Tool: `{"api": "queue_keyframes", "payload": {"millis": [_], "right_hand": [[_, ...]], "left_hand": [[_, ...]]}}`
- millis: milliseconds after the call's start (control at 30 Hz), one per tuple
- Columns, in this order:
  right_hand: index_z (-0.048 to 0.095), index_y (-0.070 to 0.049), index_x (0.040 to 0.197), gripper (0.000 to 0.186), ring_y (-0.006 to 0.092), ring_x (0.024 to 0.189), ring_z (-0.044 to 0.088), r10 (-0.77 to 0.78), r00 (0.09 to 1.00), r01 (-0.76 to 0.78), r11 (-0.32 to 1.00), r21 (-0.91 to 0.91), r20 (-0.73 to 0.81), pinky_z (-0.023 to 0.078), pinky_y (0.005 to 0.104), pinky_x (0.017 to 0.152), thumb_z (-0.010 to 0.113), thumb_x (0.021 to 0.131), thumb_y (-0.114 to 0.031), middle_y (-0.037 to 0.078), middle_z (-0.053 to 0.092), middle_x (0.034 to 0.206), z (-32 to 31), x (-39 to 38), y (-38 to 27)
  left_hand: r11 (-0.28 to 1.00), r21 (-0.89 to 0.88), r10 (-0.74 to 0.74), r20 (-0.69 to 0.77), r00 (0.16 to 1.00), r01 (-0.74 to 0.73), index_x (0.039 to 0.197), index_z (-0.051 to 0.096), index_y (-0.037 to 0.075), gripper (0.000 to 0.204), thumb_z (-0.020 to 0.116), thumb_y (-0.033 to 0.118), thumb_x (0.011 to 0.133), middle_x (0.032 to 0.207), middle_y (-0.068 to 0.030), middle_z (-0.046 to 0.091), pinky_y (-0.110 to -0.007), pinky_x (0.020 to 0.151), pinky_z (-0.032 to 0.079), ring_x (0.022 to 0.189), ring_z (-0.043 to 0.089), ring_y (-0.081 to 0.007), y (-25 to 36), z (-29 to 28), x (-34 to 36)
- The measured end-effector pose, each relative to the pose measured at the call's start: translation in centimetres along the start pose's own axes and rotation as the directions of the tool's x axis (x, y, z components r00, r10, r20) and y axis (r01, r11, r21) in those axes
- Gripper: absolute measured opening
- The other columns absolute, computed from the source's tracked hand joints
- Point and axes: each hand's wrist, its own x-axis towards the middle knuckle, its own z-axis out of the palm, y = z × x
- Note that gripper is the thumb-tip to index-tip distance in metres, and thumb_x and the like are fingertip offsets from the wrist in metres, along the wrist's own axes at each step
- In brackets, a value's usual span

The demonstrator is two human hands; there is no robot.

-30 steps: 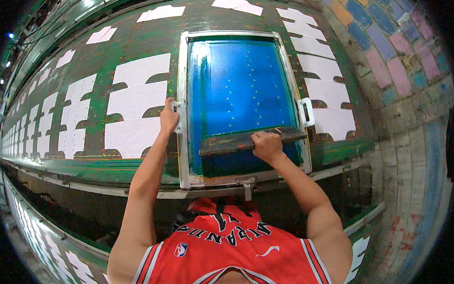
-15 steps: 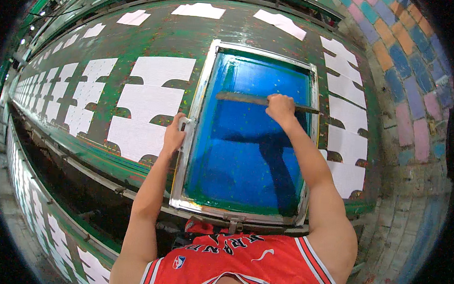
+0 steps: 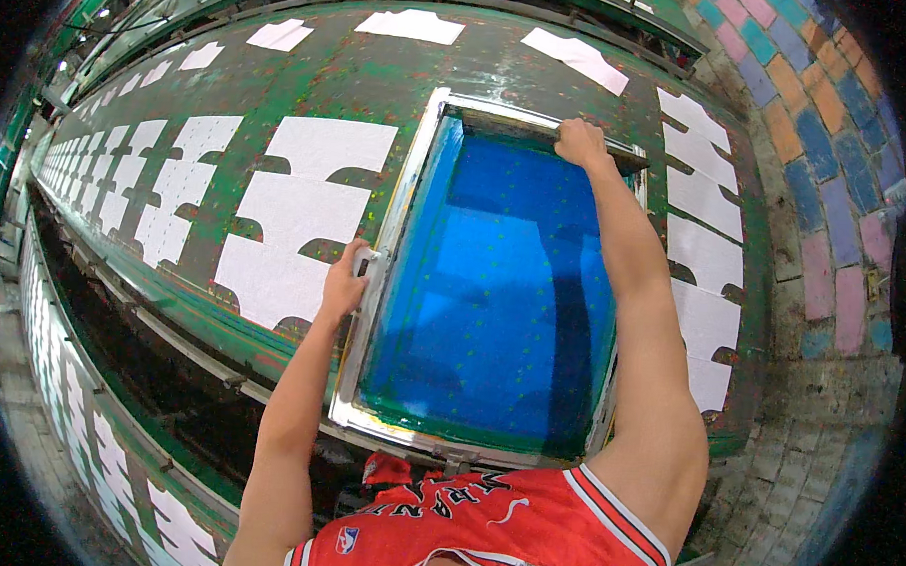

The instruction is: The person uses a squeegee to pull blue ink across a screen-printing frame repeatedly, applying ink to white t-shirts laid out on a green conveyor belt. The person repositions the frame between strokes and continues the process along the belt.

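Note:
A silver-framed printing screen [image 3: 412,187] with blue mesh [image 3: 477,314] lies on the long green table. My right hand [image 3: 582,145] is closed over a long squeegee [image 3: 505,124], which spans the screen crosswise just inside its far edge. On the frame's left side, my left hand [image 3: 344,282] has its fingers wrapped around a small pale handle [image 3: 373,264]. My right arm reaches over the screen's right side and casts a dark shadow on the mesh. Small green specks dot the blue surface.
White cut fabric pieces [image 3: 301,203] lie in rows along the table to the left. More fabric pieces [image 3: 708,267] lie right of the screen, and others along the far side. A metal rail [image 3: 172,333] edges the table. A painted brick floor [image 3: 815,216] lies at right.
My right hand has pushed the squeegee from the upper middle of the screen to its far end. My left hand stays on the handle. The view has shifted slightly.

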Motion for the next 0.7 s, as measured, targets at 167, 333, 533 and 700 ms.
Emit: {"api": "queue_keyframes", "payload": {"millis": [167,333,533,700], "right_hand": [[0.076,-0.001,0.090,0.025,0.0416,0.092,0.072,0.006,0.999,-0.005,0.999,0.035,-0.031,0.058,0.0514,0.083,0.066,0.074,-0.017,0.025,0.073,0.097,-1.2,1.7,0.8],[0.076,-0.001,0.093,0.027,0.0413,0.093,0.072,0.017,1.000,-0.017,0.999,0.040,0.003,0.058,0.0516,0.083,0.065,0.074,-0.017,0.024,0.074,0.098,0.0,2.8,0.9],[0.077,-0.002,0.094,0.029,0.0406,0.094,0.072,0.069,0.996,-0.070,0.997,0.026,0.058,0.058,0.0503,0.083,0.063,0.075,-0.019,0.024,0.074,0.098,-0.4,1.2,-0.3],[0.076,-0.002,0.092,0.027,0.0401,0.090,0.073,0.082,0.990,-0.086,0.996,0.027,0.111,0.058,0.0505,0.080,0.063,0.075,-0.019,0.023,0.074,0.096,-1.4,-5.0,-3.0]], "left_hand": [[0.999,0.010,-0.049,0.022,0.999,0.049,0.137,0.049,0.020,0.069,0.064,-0.002,0.073,0.103,-0.0257,0.070,-0.049,0.082,0.052,0.096,0.067,-0.0460,0.3,-0.1,0.2],[0.996,-0.006,-0.085,0.038,0.996,0.086,0.137,0.049,0.019,0.069,0.063,-0.003,0.073,0.103,-0.0247,0.070,-0.048,0.083,0.051,0.096,0.067,-0.0455,0.8,-0.3,0.4],[1.000,-0.002,-0.019,0.011,1.000,0.019,0.136,0.050,0.019,0.068,0.064,-0.002,0.073,0.106,-0.0251,0.070,-0.047,0.088,0.052,0.100,0.067,-0.0459,0.7,-0.2,0.7],[0.999,-0.034,-0.036,0.042,0.998,0.038,0.136,0.050,0.019,0.068,0.066,-0.003,0.074,0.109,-0.0258,0.069,-0.050,0.089,0.051,0.104,0.065,-0.0478,0.0,-0.1,0.9]]}}
